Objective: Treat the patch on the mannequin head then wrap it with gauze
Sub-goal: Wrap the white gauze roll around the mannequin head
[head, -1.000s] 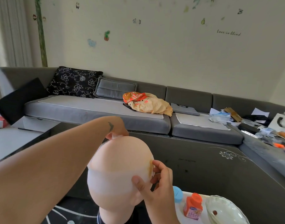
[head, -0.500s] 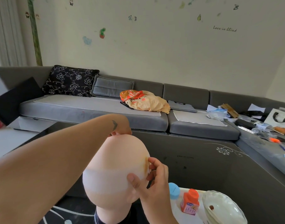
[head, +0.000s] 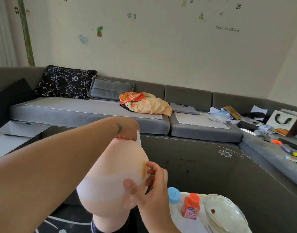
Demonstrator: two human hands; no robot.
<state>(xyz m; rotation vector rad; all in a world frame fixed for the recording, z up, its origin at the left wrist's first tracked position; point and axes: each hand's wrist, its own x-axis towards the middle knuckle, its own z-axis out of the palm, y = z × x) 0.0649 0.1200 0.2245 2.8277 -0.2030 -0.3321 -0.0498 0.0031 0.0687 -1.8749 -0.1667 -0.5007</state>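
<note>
While the mannequin head [head: 114, 179] is sitting low and centre in the frame, in front of the dark tabletop [head: 211, 174], a white band of gauze [head: 102, 185] is already lying around its lower half and an orange-brown stain [head: 144, 168] is marking its right edge. The left hand [head: 129, 132], reaching over the crown, is pinching the loose gauze strip [head: 138, 139] at the top of the head. The right hand [head: 151, 187] is pressing its thumb on the band's edge, the other fingers curling loosely beside the stain; whether they are pinching anything I cannot tell.

To do this pass well, the left hand should probably be keeping the strip taut and flat as it is being led down, overlapping the band and covering the stain, while the right thumb is anchoring the end so nothing slips. Slack would likely be letting the wrap ride up the smooth dome.

Counting outward: one head, two hands, one gauze strip. At lower right one blue-capped bottle [head: 174, 195], one orange bottle [head: 190, 207] and one white dish [head: 226, 214] are standing close together. Beyond, one grey sofa [head: 87, 111] is carrying two cushions and one orange bag [head: 144, 103].
</note>
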